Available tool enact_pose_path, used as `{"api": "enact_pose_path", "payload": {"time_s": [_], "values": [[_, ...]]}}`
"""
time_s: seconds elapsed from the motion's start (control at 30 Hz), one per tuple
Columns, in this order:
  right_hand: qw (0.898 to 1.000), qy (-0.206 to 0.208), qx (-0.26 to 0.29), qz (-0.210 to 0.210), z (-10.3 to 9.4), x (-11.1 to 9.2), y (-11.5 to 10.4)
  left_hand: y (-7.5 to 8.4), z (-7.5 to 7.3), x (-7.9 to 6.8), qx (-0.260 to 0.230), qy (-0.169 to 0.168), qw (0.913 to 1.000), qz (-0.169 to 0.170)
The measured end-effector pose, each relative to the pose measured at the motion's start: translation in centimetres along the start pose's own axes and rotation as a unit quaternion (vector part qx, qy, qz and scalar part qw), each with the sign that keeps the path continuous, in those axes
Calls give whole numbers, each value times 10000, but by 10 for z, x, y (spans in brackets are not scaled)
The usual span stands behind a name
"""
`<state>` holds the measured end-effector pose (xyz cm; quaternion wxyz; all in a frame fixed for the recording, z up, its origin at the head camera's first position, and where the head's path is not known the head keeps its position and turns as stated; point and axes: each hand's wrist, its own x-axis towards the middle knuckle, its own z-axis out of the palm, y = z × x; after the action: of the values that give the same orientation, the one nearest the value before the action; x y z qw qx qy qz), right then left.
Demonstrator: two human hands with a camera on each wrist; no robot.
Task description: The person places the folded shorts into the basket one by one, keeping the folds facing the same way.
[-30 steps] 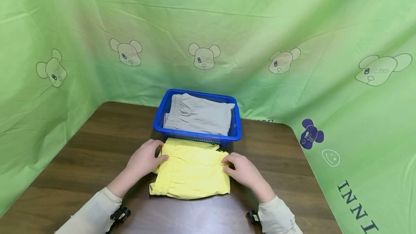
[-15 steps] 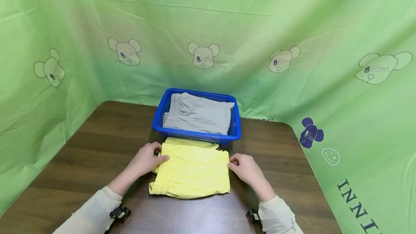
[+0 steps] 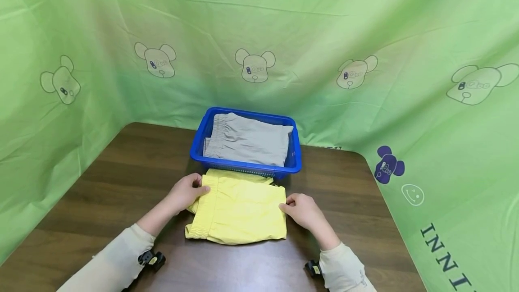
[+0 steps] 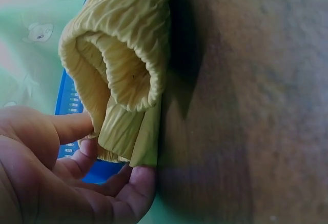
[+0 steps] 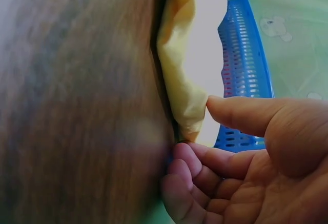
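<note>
Folded yellow shorts (image 3: 243, 211) lie on the table, their gathered waistband toward the left. My left hand (image 3: 183, 193) pinches the waistband near its far end, the thumb on top. In the left wrist view, the rolled waistband layers of the shorts (image 4: 118, 19) show their open end, and the fingertips reach under the fabric. At the opposite side my right hand (image 3: 303, 211) pinches the edge of the shorts, thumb above and fingers below, as the right wrist view shows on the cloth (image 5: 179, 80). Folded grey shorts (image 3: 251, 141) rest inside a blue basket (image 3: 197, 141).
The basket stands directly behind the yellow shorts, near the far edge of the brown wooden table (image 3: 134, 166). A green printed curtain (image 3: 300, 21) hangs around the back and sides. Each wrist carries a small black camera (image 3: 152, 259).
My right hand slid off the top of the yellow shorts to their right edge and now pinches it. The left hand stays at the waistband. The camera view shifted slightly.
</note>
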<state>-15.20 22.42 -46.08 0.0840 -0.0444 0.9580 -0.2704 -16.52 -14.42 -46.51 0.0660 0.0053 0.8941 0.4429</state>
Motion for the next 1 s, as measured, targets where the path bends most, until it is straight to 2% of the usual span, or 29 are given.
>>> {"api": "enact_pose_path", "payload": {"time_s": [0.17,0.3,0.53,0.63,0.77,0.87,1.0], "values": [[9999,34,144,89,3,1,-1,6,1,4,174,-28,9998,-67],[9970,-92,688,341,5,0,-3,9,2,9,341,-110,9993,-143],[9757,-472,1992,778,6,-1,-9,13,5,13,444,-258,9984,-228],[9688,-566,2259,851,7,-1,-10,14,5,14,465,-260,9982,-260],[9658,-539,2377,885,8,-1,-11,11,3,13,288,-285,9984,-384],[9636,-530,2461,897,9,-1,-11,9,-1,11,92,-471,9972,-566],[9599,-606,2579,920,8,-1,-11,10,-8,6,-59,-914,9922,-844]]}}
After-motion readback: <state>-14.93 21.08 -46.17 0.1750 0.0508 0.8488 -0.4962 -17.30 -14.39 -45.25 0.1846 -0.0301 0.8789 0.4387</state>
